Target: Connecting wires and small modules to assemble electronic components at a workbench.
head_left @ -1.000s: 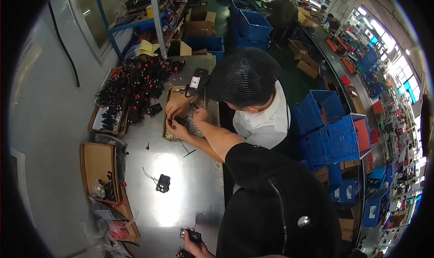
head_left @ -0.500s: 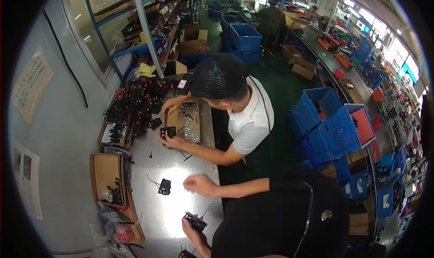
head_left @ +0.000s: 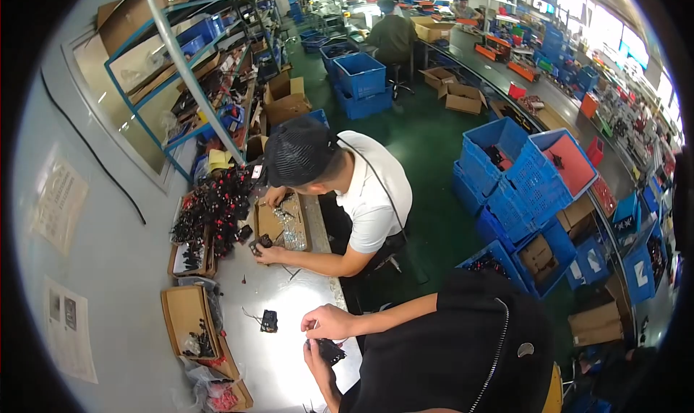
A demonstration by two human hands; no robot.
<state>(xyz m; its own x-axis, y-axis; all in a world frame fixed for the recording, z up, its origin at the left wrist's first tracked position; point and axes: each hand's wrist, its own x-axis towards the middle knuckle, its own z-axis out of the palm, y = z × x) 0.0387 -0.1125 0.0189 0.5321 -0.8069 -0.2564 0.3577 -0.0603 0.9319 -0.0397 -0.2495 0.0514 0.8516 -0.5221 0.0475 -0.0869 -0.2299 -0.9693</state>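
1. Closest to me, my left hand (head_left: 316, 361) grips a small black part (head_left: 329, 351) from below, low over the near edge of the bench (head_left: 289, 297). The part is dark and blocky; it is too small for me to tell which way it points or how its long axis runs.
2. My right hand (head_left: 329, 320) sits just above it, fingers curled and pinched down onto the top of the same part, so both hands grasp it.
3. Just left of my hands, a second small black part (head_left: 269, 320) lies alone on the pale bench top, with a thin wire trailing from it.
4. At the bench's left edge I see an open cardboard box (head_left: 184, 313) with a few dark pieces in its lower corner.
5. Further along, a co-worker in a white shirt and dark cap (head_left: 298, 151) leans over the bench, one hand (head_left: 269, 254) closed on a black piece, the other reaching into a flat cardboard tray (head_left: 273, 223) of small metal bits.
6. Beyond that, a heap of black and red parts (head_left: 217, 207) fills a box against the wall.
7. Off to the right, stacked blue crates (head_left: 517, 174) stand on the green floor, well apart from the bench.
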